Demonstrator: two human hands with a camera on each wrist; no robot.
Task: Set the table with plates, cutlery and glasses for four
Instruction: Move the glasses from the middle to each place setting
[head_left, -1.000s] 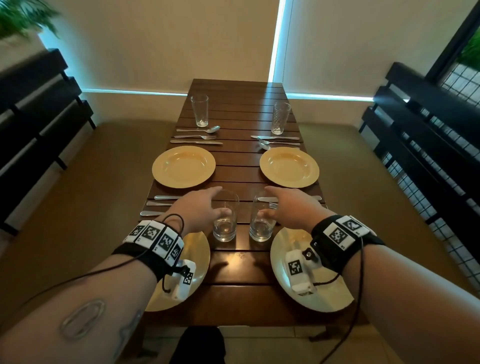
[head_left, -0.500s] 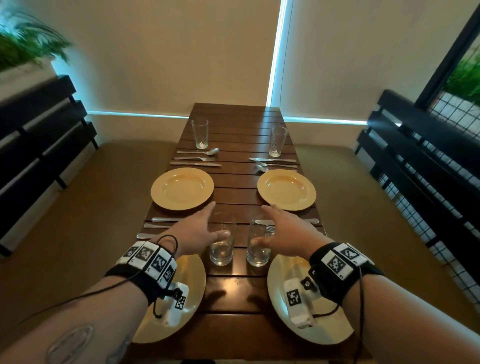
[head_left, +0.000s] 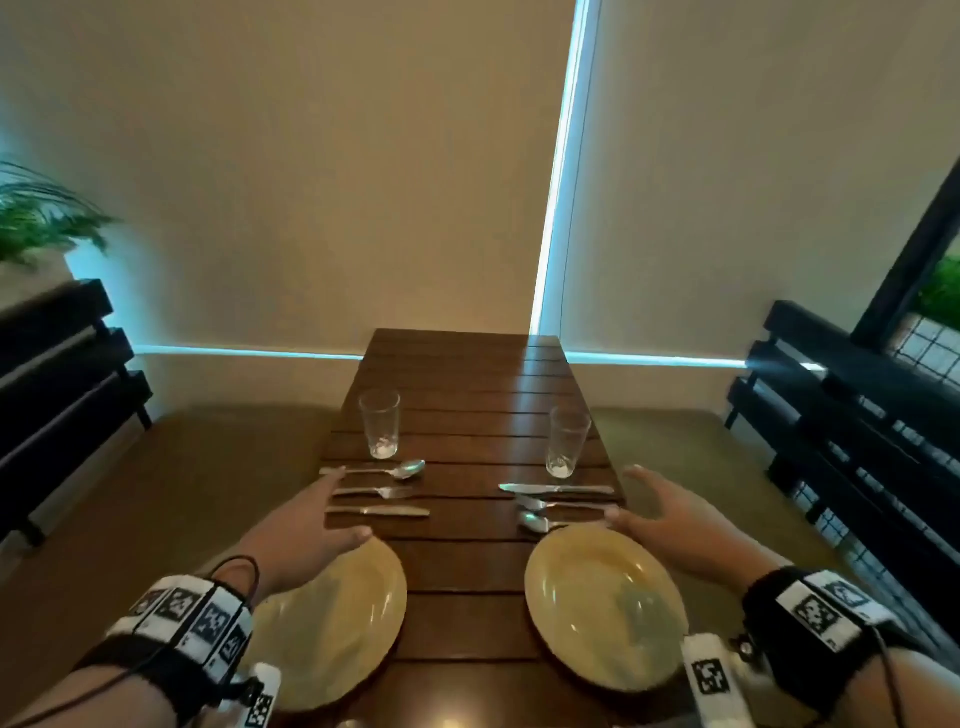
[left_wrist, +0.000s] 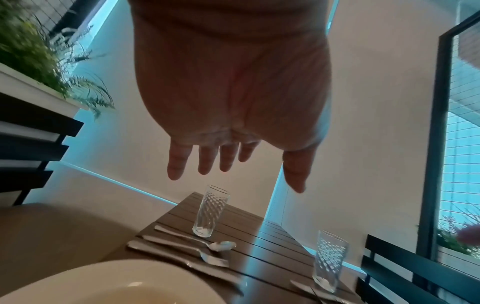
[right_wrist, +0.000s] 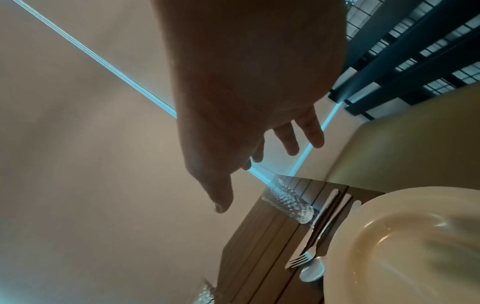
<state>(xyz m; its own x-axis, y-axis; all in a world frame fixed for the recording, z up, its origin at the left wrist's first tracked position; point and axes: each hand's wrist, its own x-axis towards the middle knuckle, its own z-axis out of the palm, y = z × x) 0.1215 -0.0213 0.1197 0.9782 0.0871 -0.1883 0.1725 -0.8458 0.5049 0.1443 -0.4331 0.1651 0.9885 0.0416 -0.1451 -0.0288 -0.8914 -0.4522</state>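
**Both hands empty and spread above the far place settings**

Seen from the head, a dark slatted wooden desk stretches away. The left hand hovers over the left edge, fingers straight and spread, holding nothing. The right hand mirrors it at the right edge, fingers loosely extended, also empty.

Just below each hand sits a yellow plate: the left plate and the right plate. Beyond the fingertips lies cutlery. The left set, a spoon, fork and knife, has long axes running across the desk, the spoon bowl and fork tines pointing to the middle. The right set lies crosswise too. Further ahead stand two upright glasses, the left glass and the right glass, each on its own hand's side. Neither hand touches anything, as far as can be seen. Any next reach would likely go forward.
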